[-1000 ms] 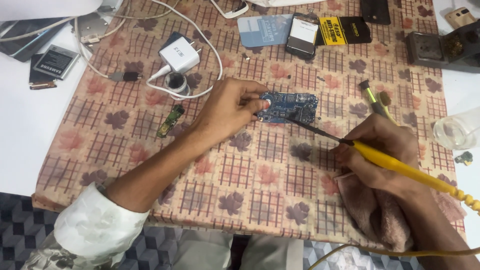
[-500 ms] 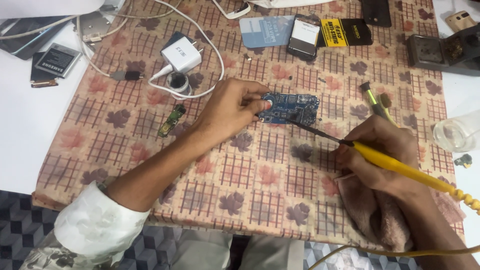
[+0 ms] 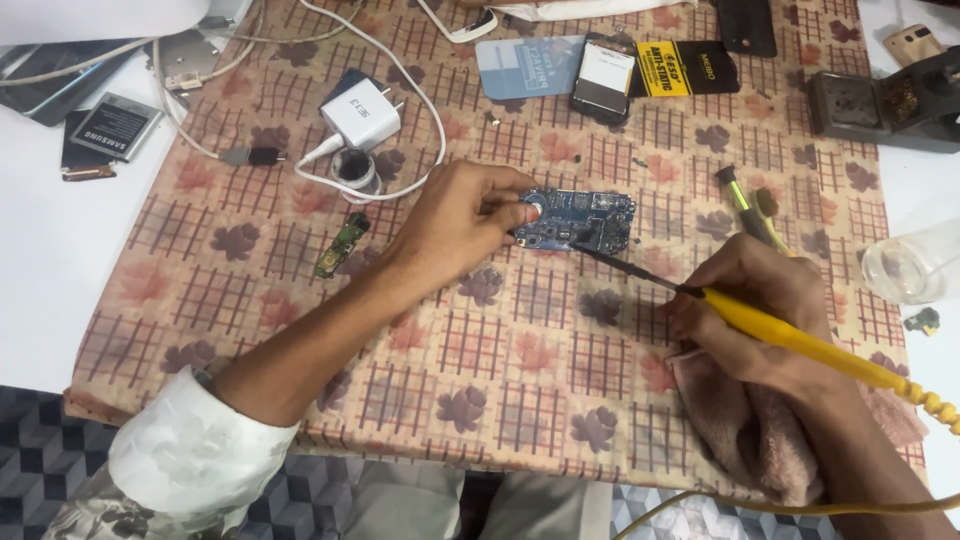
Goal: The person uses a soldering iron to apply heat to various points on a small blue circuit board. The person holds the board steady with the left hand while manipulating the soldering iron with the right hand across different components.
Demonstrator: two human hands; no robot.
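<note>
My left hand [image 3: 460, 225] lies on the patterned cloth [image 3: 300, 330], fingers curled in, with thumb and forefinger pressed on the left end of a small blue circuit board [image 3: 590, 222]. The board lies flat near the middle of the cloth; its left edge is hidden under my fingertips, so I cannot see how much of it I am pinning down.

My right hand [image 3: 750, 310] is closed around the yellow handle of a soldering iron [image 3: 800, 340]. Its dark tip reaches up and left to the board's lower middle, and it seems to touch there, though the contact point is too small to be sure of. The handle's far end and its cord run off the right edge of the picture. Under my right wrist lies a pinkish towel [image 3: 750, 440], partly covered by my arm.

Just left of my left hand lies a little green board [image 3: 340, 245]; beyond it a white charger [image 3: 362, 112] with its cable looped around. A dark stand [image 3: 885, 105] sits at the top right, and a clear cup [image 3: 920, 265] is cut off at the right edge.
</note>
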